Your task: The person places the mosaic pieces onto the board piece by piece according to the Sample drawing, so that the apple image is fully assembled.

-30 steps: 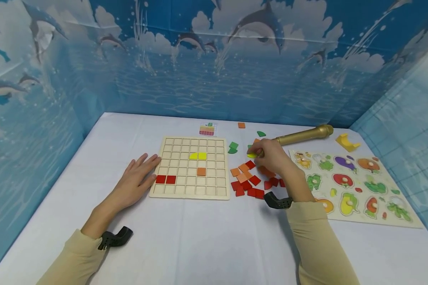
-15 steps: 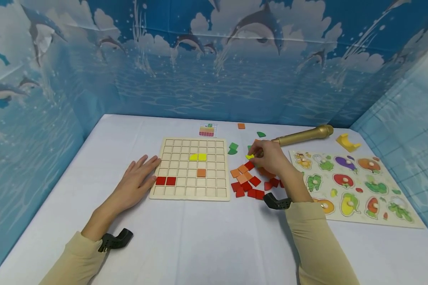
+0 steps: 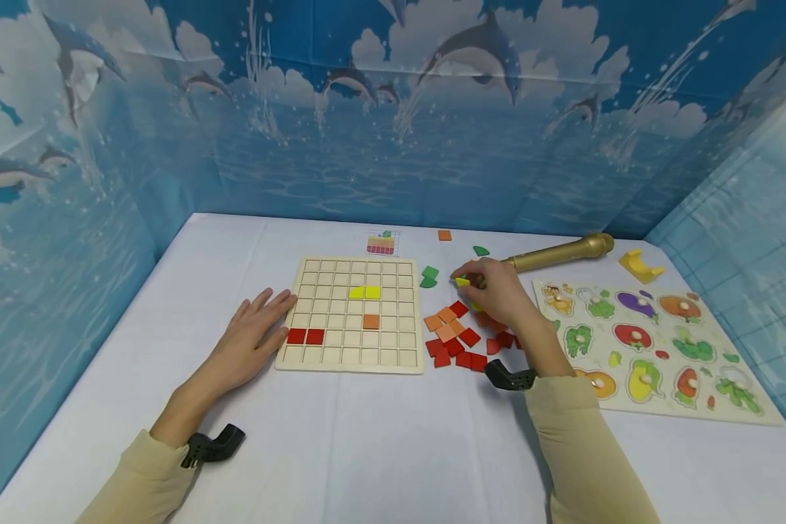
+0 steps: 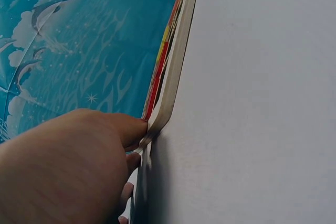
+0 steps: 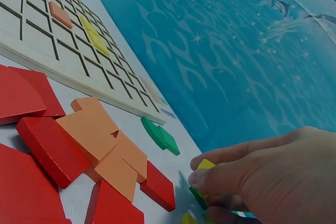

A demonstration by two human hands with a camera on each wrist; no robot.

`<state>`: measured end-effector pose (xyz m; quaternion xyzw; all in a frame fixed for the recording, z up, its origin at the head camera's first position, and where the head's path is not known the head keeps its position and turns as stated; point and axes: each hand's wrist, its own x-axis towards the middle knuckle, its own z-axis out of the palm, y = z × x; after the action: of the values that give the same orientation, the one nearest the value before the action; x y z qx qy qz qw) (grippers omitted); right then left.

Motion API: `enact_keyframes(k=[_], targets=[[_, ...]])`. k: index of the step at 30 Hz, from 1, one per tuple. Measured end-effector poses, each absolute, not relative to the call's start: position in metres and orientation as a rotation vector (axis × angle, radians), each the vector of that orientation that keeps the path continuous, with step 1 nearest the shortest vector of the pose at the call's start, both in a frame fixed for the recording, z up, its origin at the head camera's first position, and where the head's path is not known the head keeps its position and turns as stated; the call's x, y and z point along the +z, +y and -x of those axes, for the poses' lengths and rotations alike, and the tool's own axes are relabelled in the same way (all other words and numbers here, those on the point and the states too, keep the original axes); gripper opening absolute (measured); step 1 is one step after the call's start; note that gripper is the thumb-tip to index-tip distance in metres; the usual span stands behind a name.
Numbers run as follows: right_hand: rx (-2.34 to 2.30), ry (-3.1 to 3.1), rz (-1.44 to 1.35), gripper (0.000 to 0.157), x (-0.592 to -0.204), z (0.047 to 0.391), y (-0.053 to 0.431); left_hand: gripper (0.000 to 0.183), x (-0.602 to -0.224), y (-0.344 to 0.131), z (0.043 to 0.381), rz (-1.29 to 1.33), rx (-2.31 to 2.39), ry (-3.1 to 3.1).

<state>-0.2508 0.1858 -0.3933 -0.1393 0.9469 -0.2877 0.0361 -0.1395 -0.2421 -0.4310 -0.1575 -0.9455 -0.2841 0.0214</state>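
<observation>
- A yellow tile [image 5: 207, 164] is pinched by the right hand [image 3: 498, 290], right of the grid board [image 3: 350, 356].
- The grid board's left edge is touched by the left hand [image 3: 245, 340], fingers extended.
- Red tiles [image 5: 50, 148] are scattered beside the grid board.

Right hand [image 3: 500, 291]: the yellow piece [image 5: 206, 164] at its thumb and fingertips now sits a little higher than half a second ago, pinched and showing farther back toward the curtain [image 3: 380, 175]. A second yellow piece [image 3: 477, 307], out of sight earlier, now shows just below that hand, near the orange pieces [image 3: 445, 315].
</observation>
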Motion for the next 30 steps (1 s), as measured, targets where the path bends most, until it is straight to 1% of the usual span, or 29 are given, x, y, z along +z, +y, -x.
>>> enact_keyframes(k=[6,12,30], targets=[[-0.938,2.921,0.42,0.026,-0.393,0.249,0.184,0.055,-0.432,-0.243,0.139,0.487,-0.873,-2.921],[-1.012,2.966,0.395,0.019,-0.391,0.247,0.176,0.056,-0.433,-0.243,0.138,0.481,-0.875,-2.928],[-1.214,2.963,0.418,0.013,-0.394,0.241,0.151,0.056,-0.433,-0.241,0.139,0.46,-0.875,-2.938]])
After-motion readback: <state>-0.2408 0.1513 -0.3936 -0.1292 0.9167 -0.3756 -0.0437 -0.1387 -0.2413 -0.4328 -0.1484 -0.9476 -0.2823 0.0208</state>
